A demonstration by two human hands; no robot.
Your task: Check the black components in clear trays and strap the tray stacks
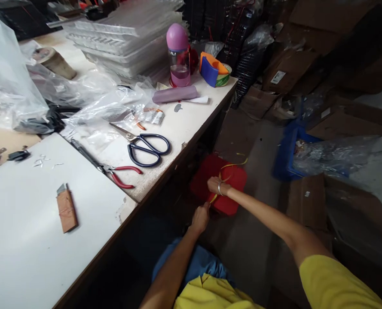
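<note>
Yellow sleeve foremost, right hand over yellow strip, blue crate beyond.

My table: smooth, glossy white, chipped rough edge. Scissors: metal blades. My bracelet: shiny metal. Red surface: matt, plastic-looking. My sleeve: cloth.

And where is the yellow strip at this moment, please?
In the head view, the yellow strip is right of the white table, over the red surface. It runs from the left hand to the right hand and beyond.
</note>
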